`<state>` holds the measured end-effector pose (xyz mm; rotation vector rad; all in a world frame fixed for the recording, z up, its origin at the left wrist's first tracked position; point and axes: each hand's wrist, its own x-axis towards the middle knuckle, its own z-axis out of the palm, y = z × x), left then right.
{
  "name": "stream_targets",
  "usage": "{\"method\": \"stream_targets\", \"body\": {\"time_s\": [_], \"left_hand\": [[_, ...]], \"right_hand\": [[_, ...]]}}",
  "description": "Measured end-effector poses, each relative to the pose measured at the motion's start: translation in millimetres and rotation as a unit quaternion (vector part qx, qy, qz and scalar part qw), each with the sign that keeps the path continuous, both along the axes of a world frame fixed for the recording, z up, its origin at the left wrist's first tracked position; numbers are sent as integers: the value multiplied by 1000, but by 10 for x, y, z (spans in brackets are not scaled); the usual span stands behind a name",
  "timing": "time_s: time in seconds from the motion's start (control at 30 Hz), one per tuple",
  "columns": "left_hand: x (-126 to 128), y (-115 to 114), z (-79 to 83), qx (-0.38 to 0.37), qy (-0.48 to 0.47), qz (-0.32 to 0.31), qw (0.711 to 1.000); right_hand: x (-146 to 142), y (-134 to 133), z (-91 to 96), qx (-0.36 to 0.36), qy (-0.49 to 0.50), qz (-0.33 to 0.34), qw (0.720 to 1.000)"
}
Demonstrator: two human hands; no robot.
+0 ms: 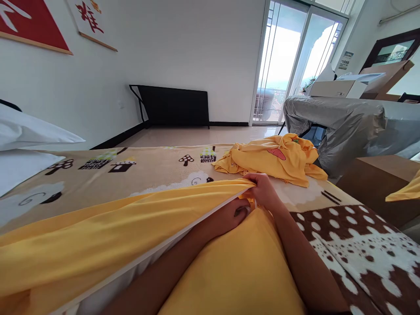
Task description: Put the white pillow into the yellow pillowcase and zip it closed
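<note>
A large yellow quilt cover [131, 214] spreads across the bed and over my lap, its opening edged by a pale strip. White filling [123, 280] shows inside the gap beside my left forearm. My right hand [262, 189] is closed on the cover's edge at the far corner of the opening. Just below it, within the opening, my left hand [229, 215] has its fingers curled in; a small whitish bit shows at them, too little to name. A thin pale cord or fold lies between the two hands.
A crumpled yellow cloth [272, 157] with a red patch lies on the patterned bed blanket [164, 166]. White pillows [29, 131] are at the left. To the right stand a plastic-covered piece of furniture [334, 118] and a cardboard box [367, 183]. A black panel [177, 107] leans by the wall.
</note>
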<state>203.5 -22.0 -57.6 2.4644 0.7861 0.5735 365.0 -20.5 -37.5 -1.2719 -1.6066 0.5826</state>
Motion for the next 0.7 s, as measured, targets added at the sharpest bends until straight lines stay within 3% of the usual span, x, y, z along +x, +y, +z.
{"method": "stream_targets", "body": {"time_s": [0.13, 0.27, 0.43, 0.7], "left_hand": [[-18, -38, 35, -15, 22, 8, 1000], [-43, -49, -62, 39, -66, 47, 996], [-23, -24, -186, 77, -155, 44, 984], [25, -6, -168, 68, -126, 78, 987]], "right_hand": [[17, 41, -60, 14, 7, -18, 1000], [28, 35, -65, 21, -18, -13, 1000], [18, 6, -16, -4, -47, 7, 999], [73, 5, -10, -26, -80, 61, 995]]}}
